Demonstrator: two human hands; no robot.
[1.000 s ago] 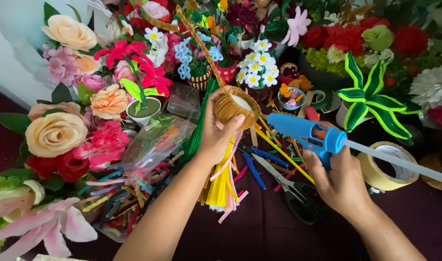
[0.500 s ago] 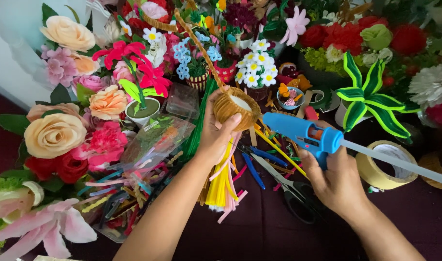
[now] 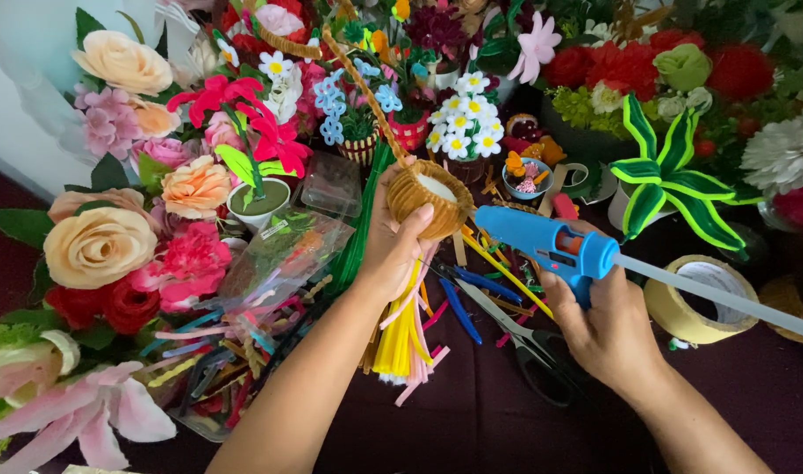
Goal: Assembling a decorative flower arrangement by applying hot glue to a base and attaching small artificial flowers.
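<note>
The left hand clasps a small brown woven basket (white inside), tilted above the table. The right hand grips a blue glue gun, its nozzle just beside the basket's rim.

- One view only, worn on the head, looking steeply down and forward over a dark table.
- Close in: both forearms entering from the bottom edge, left hand and right hand near mid-frame.
- Artificial flowers crowding the left side and top edge.
- No second view, so nothing shared.
</note>
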